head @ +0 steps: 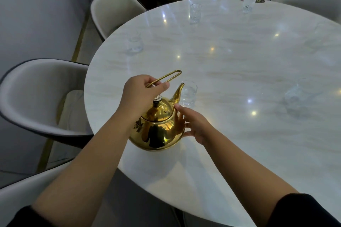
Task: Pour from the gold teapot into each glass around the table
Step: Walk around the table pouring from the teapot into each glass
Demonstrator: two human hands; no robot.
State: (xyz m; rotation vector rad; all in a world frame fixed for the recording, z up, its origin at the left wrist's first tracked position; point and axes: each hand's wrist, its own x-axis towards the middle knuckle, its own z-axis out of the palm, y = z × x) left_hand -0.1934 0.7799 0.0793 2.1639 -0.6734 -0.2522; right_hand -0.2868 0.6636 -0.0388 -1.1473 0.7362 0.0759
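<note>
Two hands on the gold teapot [157, 127] at the worktop's [230, 72] near edge.
Left hand [142, 92] pinches the wire handle [164, 79]; right hand [193, 125], fingers spread, steadies the belly; spout just beside the nearest glass [188, 93].

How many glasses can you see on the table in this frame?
5: one at the teapot's spout, one at the left edge, two far, and a blurred one on the right. Others may be blurred or out of frame.
</note>
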